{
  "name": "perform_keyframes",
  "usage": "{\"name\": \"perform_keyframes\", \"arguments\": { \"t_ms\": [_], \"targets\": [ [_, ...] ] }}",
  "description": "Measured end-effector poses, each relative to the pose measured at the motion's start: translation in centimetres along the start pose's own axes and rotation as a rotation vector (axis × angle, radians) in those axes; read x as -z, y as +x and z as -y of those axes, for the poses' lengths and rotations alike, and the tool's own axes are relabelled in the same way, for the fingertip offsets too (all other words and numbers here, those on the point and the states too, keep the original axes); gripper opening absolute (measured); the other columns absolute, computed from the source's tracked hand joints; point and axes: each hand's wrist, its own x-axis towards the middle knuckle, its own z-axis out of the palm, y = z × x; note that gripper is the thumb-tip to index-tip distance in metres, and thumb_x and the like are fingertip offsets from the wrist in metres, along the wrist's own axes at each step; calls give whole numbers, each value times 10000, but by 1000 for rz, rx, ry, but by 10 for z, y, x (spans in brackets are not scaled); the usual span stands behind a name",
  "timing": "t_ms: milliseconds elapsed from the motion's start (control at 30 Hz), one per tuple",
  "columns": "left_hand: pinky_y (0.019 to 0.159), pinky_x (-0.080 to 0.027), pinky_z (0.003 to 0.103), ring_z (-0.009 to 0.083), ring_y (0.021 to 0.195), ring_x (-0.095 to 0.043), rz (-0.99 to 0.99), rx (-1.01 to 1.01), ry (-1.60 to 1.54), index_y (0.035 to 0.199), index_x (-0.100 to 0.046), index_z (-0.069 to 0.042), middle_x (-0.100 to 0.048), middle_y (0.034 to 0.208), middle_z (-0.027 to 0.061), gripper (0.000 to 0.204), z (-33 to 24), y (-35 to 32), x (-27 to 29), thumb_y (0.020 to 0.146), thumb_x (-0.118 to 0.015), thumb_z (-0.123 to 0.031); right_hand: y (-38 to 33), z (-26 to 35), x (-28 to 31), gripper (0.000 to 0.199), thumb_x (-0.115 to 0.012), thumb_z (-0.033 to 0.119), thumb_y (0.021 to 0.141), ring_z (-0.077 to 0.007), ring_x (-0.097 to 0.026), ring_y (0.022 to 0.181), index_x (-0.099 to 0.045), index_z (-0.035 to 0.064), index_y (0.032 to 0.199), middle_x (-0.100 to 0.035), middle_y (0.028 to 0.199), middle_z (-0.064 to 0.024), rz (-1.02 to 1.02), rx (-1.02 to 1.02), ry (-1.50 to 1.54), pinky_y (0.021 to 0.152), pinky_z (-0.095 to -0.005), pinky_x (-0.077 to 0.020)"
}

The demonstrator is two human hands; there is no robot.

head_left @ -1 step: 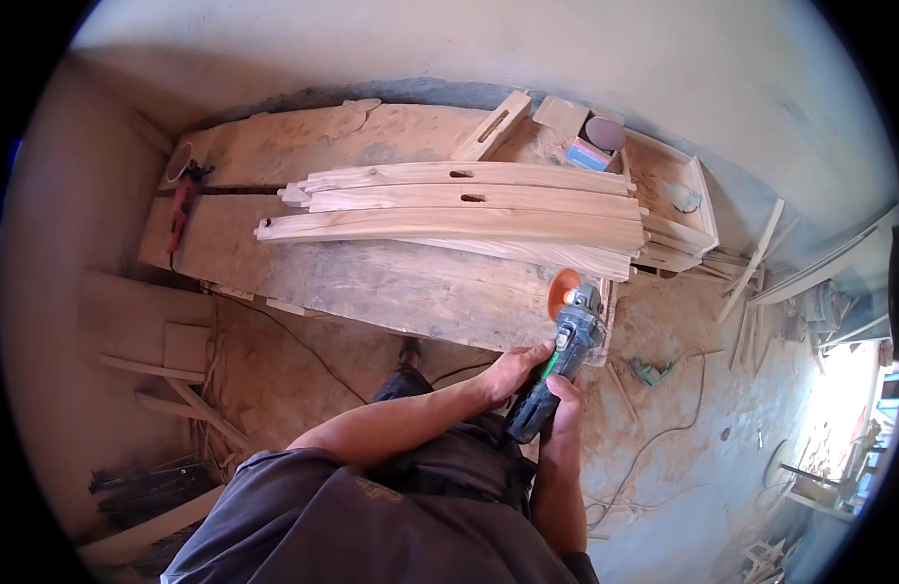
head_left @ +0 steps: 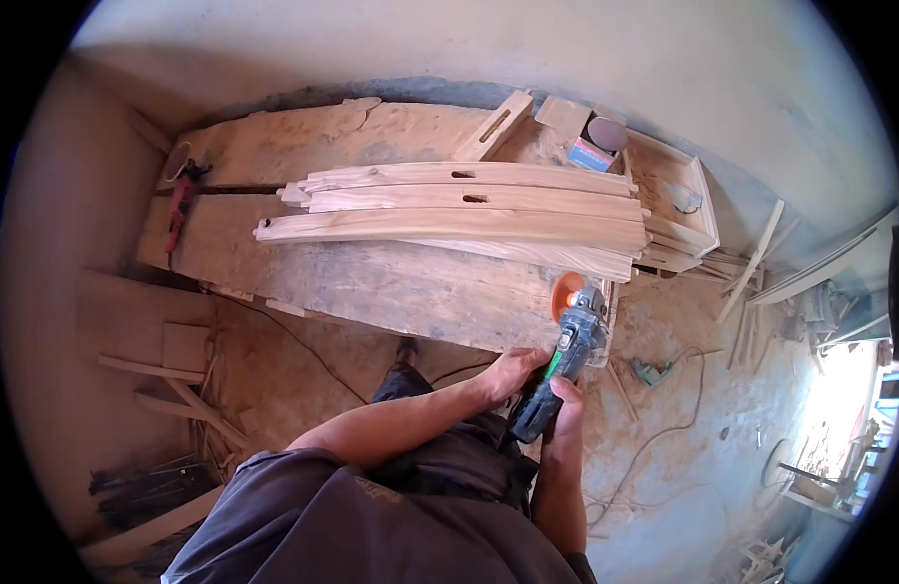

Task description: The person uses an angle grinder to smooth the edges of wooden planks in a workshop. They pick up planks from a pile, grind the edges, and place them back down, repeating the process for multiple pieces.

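Observation:
An angle grinder [head_left: 562,365] with an orange disc [head_left: 568,295] is held out in front of me, at the bench's near right corner. My right hand [head_left: 567,409] wraps round its dark body, the thumb lying on top. From the left side, my left hand [head_left: 515,374] closes on the same body beside a green strip; some of its fingers are hidden behind the tool. Just beyond the disc lie several long, pale wooden pieces [head_left: 469,225], side by side on the workbench [head_left: 401,292]. Two show dark slots, and the disc sits apart from them.
A red power tool with a round pad [head_left: 182,206] lies at the bench's left end. Toward the back are a slotted wooden piece [head_left: 496,127], a box with round discs [head_left: 593,154] and a wooden tray [head_left: 702,195]. Cables [head_left: 654,443] and offcuts lie on the floor.
The grinder has shifted very slightly to the right, still in both hands. The wooden pieces stay where they were.

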Motion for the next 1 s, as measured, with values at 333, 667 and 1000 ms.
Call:
{"name": "perform_keyframes", "arguments": {
  "t_ms": [333, 667, 1000],
  "targets": [
    [698, -522, 340, 124, 771, -619, -347, -206, 694, 1127, -650, 26, -698, 836, 67, 319, -6, -61, 239, 964, -666, -248, 51, -35, -39, 523, -748, 112, 792, -243, -675, 768, -547, -13, 1258, -660, 999, -147, -487, 132, -820, 733, -372, -577],
    [917, -548, 359, 247, 1006, -715, -626, -549, 765, 1262, -638, 51, -748, 1095, 157, 364, -153, -85, 372, 955, -654, -144, 143, -141, -88, 1009, -807, 190, 823, -529, -436, 1353, -227, 102, 1645, -332, 1467, -450, -933, -228, -1756, 1123, -554, -382],
    [1004, -531, 457, 407, 1175, -667, -618, -308, 857, 1540, -437, -19, -701, 1257, 231, 834, -285, 147, 339, 845, -768, -341, 149, -169, -85, 1060, -748, 79, 793, -546, -406, 1327, -132, 60, 1655, -341, 1490, -362, -1021, 10, -1587, 1115, -598, -330]
  ]
}}
